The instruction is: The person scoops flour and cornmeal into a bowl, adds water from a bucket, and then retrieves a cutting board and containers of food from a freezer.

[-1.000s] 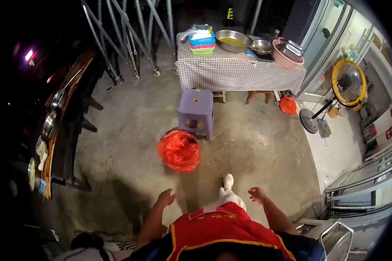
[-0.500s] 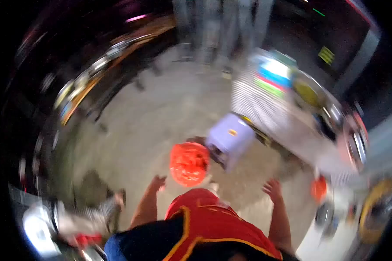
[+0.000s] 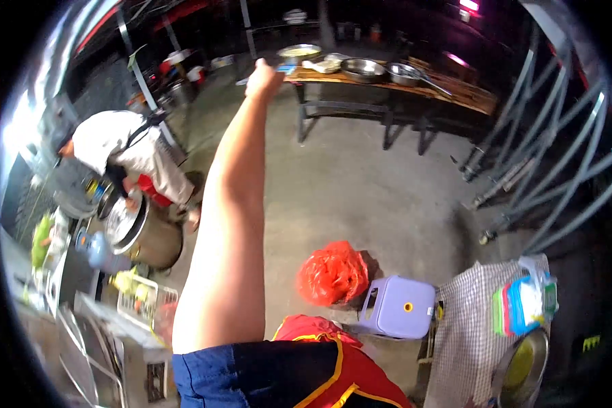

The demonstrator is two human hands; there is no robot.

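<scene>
While our head view shows our left hand (image 3: 262, 81) stretched out by the wooden desk (image 3: 476, 99), we cannot tell how far its grip opens or whether it holds anything; our right hand is unseen. Just beside the left, at the desk's end, lies a blue item (image 3: 287, 69), too small to read. Floor (image 3: 333, 177) separates desk and red bag (image 3: 332, 273).

Pans (image 3: 363, 71) on the long bench (image 3: 481, 100), beyond bag (image 3: 333, 273) and stool (image 3: 393, 300)
</scene>
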